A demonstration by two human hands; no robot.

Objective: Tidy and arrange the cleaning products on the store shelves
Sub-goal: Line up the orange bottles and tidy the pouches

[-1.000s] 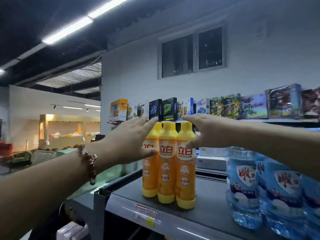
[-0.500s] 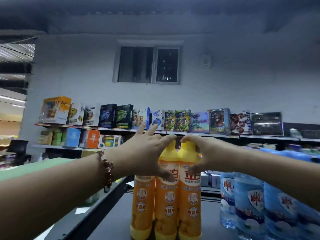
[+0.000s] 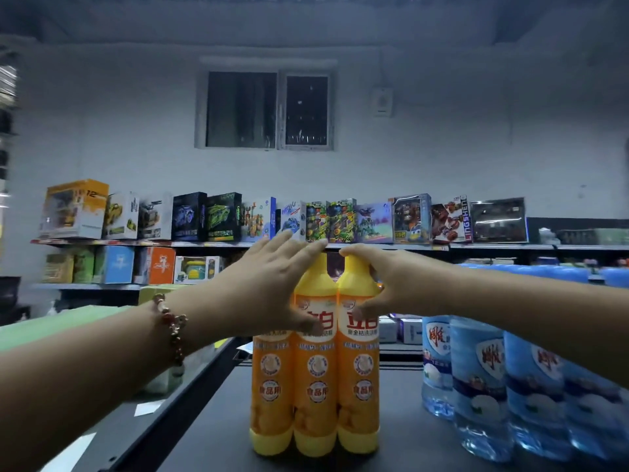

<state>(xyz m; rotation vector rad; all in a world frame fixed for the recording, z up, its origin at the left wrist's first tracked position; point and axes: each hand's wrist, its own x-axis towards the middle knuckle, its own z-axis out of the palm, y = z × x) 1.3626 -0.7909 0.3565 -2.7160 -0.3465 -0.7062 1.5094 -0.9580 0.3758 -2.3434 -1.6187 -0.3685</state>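
Three orange dish-soap bottles with yellow caps stand upright, side by side and touching, on the dark shelf (image 3: 401, 437): a left bottle (image 3: 270, 386), a middle bottle (image 3: 315, 386) and a right bottle (image 3: 359, 386). My left hand (image 3: 262, 287) lies flat against the left bottle's top and hides it. Its fingers reach straight over the caps and its thumb presses the middle bottle's label. My right hand (image 3: 391, 284) curls round the right bottle's neck, thumb on the label.
Large blue-labelled water bottles (image 3: 480, 386) stand close to the right of the soap bottles. The shelf's left rail (image 3: 177, 396) runs diagonally below my left arm. Toy boxes (image 3: 221, 216) line a far wall shelf.
My view has swung from the left to face the shelf straight on, and the bottles now sit lower in it. Both hands have closed in on the bottle tops and stay there.
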